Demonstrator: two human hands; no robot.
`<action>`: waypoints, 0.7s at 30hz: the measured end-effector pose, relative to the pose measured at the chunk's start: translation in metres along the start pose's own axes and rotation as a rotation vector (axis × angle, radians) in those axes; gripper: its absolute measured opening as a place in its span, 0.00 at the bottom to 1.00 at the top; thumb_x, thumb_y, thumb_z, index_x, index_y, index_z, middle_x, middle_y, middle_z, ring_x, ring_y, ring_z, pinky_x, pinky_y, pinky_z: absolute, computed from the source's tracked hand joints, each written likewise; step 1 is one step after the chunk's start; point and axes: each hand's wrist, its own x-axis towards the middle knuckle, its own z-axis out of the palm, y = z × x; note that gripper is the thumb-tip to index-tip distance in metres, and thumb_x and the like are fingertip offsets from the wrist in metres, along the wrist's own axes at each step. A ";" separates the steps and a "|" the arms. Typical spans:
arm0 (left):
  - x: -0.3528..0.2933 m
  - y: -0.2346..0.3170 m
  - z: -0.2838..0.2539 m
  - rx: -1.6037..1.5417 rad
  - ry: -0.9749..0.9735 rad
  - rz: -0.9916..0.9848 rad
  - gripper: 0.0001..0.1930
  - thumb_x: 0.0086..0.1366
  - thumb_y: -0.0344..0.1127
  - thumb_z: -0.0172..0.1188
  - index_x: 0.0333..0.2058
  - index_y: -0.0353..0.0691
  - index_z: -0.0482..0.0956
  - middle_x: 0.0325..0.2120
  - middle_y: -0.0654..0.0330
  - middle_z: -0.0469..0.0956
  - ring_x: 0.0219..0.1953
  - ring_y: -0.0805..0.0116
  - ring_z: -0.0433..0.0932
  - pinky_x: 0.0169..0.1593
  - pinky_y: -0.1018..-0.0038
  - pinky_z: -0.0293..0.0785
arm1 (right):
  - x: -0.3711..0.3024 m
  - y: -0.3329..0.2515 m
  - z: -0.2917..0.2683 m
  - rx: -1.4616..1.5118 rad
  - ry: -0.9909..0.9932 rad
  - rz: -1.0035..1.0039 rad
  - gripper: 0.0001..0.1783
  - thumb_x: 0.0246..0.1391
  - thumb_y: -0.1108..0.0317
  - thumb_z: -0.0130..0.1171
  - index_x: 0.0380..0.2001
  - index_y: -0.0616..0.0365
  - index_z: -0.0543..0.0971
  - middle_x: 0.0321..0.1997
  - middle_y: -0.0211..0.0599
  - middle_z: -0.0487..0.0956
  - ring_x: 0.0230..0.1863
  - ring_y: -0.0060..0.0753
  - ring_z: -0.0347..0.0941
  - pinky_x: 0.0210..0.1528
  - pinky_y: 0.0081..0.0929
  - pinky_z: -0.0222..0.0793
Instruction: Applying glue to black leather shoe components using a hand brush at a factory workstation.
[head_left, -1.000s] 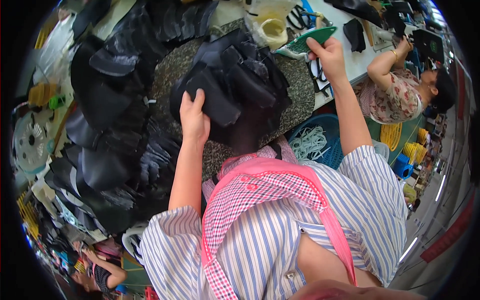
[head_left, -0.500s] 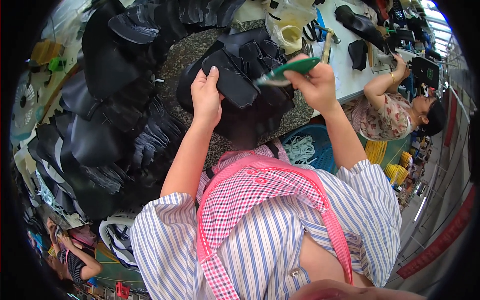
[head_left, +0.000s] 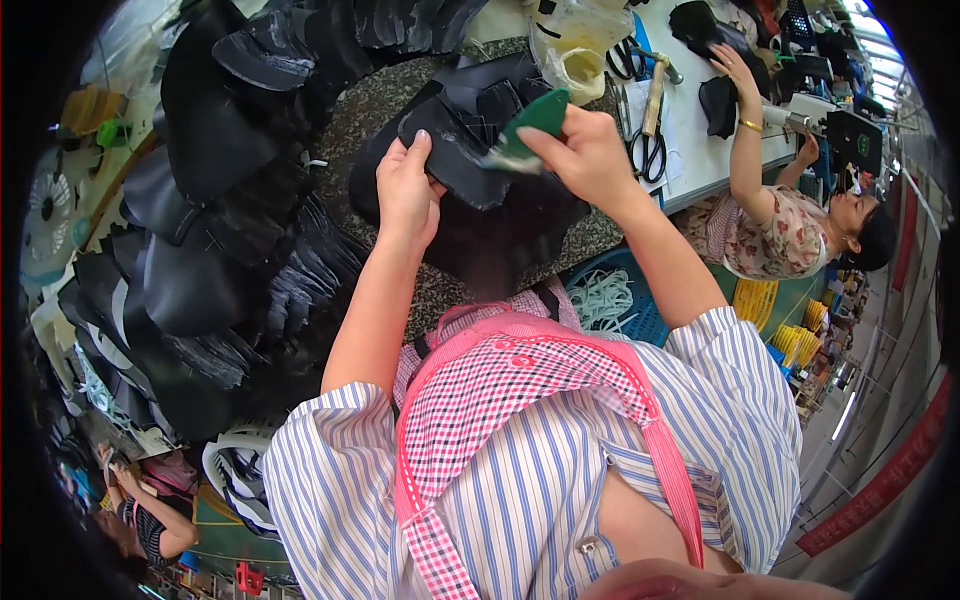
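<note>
My left hand (head_left: 408, 195) pinches the edge of a flat black leather-like piece (head_left: 462, 165), thumb on top. Closed round a green-handled brush (head_left: 538, 118), my right hand (head_left: 590, 158) holds its pale, blurred bristles at the right side of that piece. A whitish, wet-looking film shows along the piece's surface. Beneath it lie more black pieces (head_left: 490, 250), heaped on a speckled stone slab (head_left: 600, 235).
Stacked black pieces (head_left: 205, 270) crowd the left side. Behind my right hand stand a plastic-lined tub (head_left: 580, 70), scissors (head_left: 650, 155) and a hammer (head_left: 655, 95). A blue basket (head_left: 650, 310) of pale strips sits near my right forearm. A co-worker (head_left: 785, 225) is at the right.
The brush has moved left and down onto the piece and tilted more upright. A whitish film now shows on the piece's surface. The co-worker at the right has stretched an arm across the table.
</note>
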 end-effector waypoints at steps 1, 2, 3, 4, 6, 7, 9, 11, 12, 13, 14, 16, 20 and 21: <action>-0.001 0.001 -0.004 -0.014 0.047 0.001 0.07 0.60 0.33 0.42 0.34 0.37 0.66 0.30 0.61 0.72 0.30 0.73 0.72 0.33 0.77 0.71 | -0.006 0.006 -0.006 -0.047 -0.059 0.018 0.08 0.40 0.66 0.54 0.21 0.60 0.73 0.14 0.39 0.71 0.15 0.36 0.68 0.18 0.25 0.61; -0.001 0.004 -0.007 -0.015 0.061 0.009 0.07 0.60 0.33 0.42 0.34 0.37 0.66 0.30 0.61 0.72 0.30 0.73 0.72 0.33 0.77 0.71 | -0.013 0.011 -0.015 -0.096 -0.118 0.035 0.08 0.40 0.66 0.54 0.22 0.59 0.73 0.15 0.39 0.71 0.16 0.38 0.68 0.19 0.26 0.61; 0.000 0.005 -0.008 -0.013 0.067 0.000 0.07 0.59 0.32 0.43 0.34 0.37 0.66 0.29 0.61 0.72 0.30 0.73 0.72 0.33 0.77 0.71 | -0.016 0.009 -0.021 -0.015 -0.101 0.040 0.07 0.40 0.68 0.55 0.23 0.60 0.73 0.15 0.38 0.71 0.15 0.32 0.68 0.18 0.23 0.61; 0.001 0.005 -0.008 -0.012 0.073 -0.008 0.07 0.59 0.32 0.43 0.34 0.37 0.66 0.29 0.61 0.72 0.30 0.73 0.72 0.33 0.77 0.71 | -0.015 0.005 -0.021 -0.014 -0.107 0.039 0.07 0.40 0.68 0.55 0.23 0.60 0.73 0.15 0.38 0.71 0.15 0.32 0.68 0.18 0.23 0.61; 0.006 0.006 -0.010 -0.032 0.035 -0.021 0.07 0.59 0.32 0.43 0.34 0.37 0.66 0.29 0.61 0.71 0.30 0.72 0.72 0.33 0.77 0.70 | -0.007 -0.011 -0.018 0.443 0.013 0.107 0.06 0.40 0.70 0.55 0.24 0.61 0.73 0.14 0.36 0.71 0.14 0.24 0.67 0.18 0.20 0.60; 0.009 0.006 -0.009 -0.048 -0.008 -0.036 0.07 0.59 0.32 0.43 0.34 0.37 0.66 0.29 0.61 0.71 0.30 0.72 0.72 0.33 0.77 0.70 | -0.003 -0.005 -0.007 0.398 0.041 0.029 0.05 0.40 0.72 0.56 0.24 0.61 0.73 0.13 0.35 0.70 0.14 0.19 0.64 0.18 0.18 0.59; 0.007 0.007 -0.007 -0.036 0.019 -0.044 0.07 0.59 0.32 0.43 0.34 0.38 0.66 0.29 0.61 0.72 0.29 0.73 0.72 0.33 0.77 0.70 | -0.004 0.003 -0.010 0.089 -0.159 0.003 0.05 0.40 0.72 0.55 0.23 0.61 0.73 0.14 0.35 0.71 0.15 0.21 0.66 0.19 0.20 0.60; 0.006 0.009 -0.009 -0.031 0.071 -0.034 0.07 0.59 0.32 0.43 0.34 0.38 0.66 0.29 0.61 0.72 0.29 0.73 0.72 0.33 0.77 0.70 | -0.013 0.010 -0.026 0.050 -0.270 0.035 0.05 0.39 0.72 0.55 0.23 0.61 0.74 0.14 0.34 0.71 0.16 0.22 0.66 0.20 0.22 0.61; 0.005 0.009 -0.010 0.000 0.031 -0.030 0.07 0.59 0.33 0.44 0.34 0.38 0.66 0.29 0.62 0.72 0.29 0.74 0.72 0.33 0.78 0.69 | -0.015 0.007 -0.032 0.167 -0.204 0.028 0.04 0.40 0.74 0.53 0.22 0.63 0.74 0.14 0.26 0.69 0.13 0.15 0.61 0.16 0.15 0.56; 0.005 0.008 -0.010 0.032 -0.009 -0.025 0.07 0.58 0.33 0.45 0.34 0.38 0.67 0.29 0.63 0.72 0.30 0.75 0.72 0.34 0.78 0.69 | -0.011 0.001 -0.035 0.302 -0.183 0.088 0.03 0.41 0.76 0.52 0.23 0.64 0.74 0.16 0.29 0.70 0.13 0.15 0.61 0.15 0.15 0.56; 0.004 0.007 -0.011 0.033 -0.006 -0.023 0.07 0.58 0.33 0.45 0.34 0.38 0.67 0.29 0.63 0.72 0.30 0.75 0.72 0.34 0.78 0.69 | -0.004 -0.007 -0.035 0.437 -0.163 0.148 0.03 0.41 0.77 0.51 0.23 0.65 0.73 0.18 0.31 0.71 0.13 0.14 0.61 0.15 0.14 0.56; 0.007 0.004 -0.006 0.370 -0.080 -0.084 0.08 0.58 0.33 0.45 0.35 0.38 0.67 0.27 0.64 0.72 0.26 0.78 0.72 0.29 0.80 0.70 | 0.017 -0.008 -0.024 0.207 -0.326 -0.124 0.07 0.39 0.82 0.48 0.25 0.64 0.72 0.22 0.33 0.72 0.20 0.22 0.68 0.22 0.17 0.63; -0.002 0.010 0.015 0.407 -0.187 -0.219 0.09 0.58 0.33 0.40 0.36 0.41 0.68 0.26 0.66 0.72 0.26 0.79 0.72 0.28 0.81 0.69 | 0.057 0.010 -0.027 -0.371 -0.131 -0.615 0.10 0.33 0.81 0.51 0.25 0.58 0.73 0.24 0.36 0.72 0.26 0.39 0.70 0.27 0.24 0.65; -0.002 0.010 0.011 0.404 -0.173 -0.215 0.09 0.58 0.33 0.40 0.36 0.41 0.68 0.26 0.66 0.72 0.26 0.79 0.72 0.28 0.81 0.69 | 0.055 0.003 -0.030 -0.277 -0.158 -0.627 0.13 0.29 0.82 0.50 0.25 0.57 0.73 0.24 0.34 0.73 0.27 0.40 0.70 0.27 0.25 0.65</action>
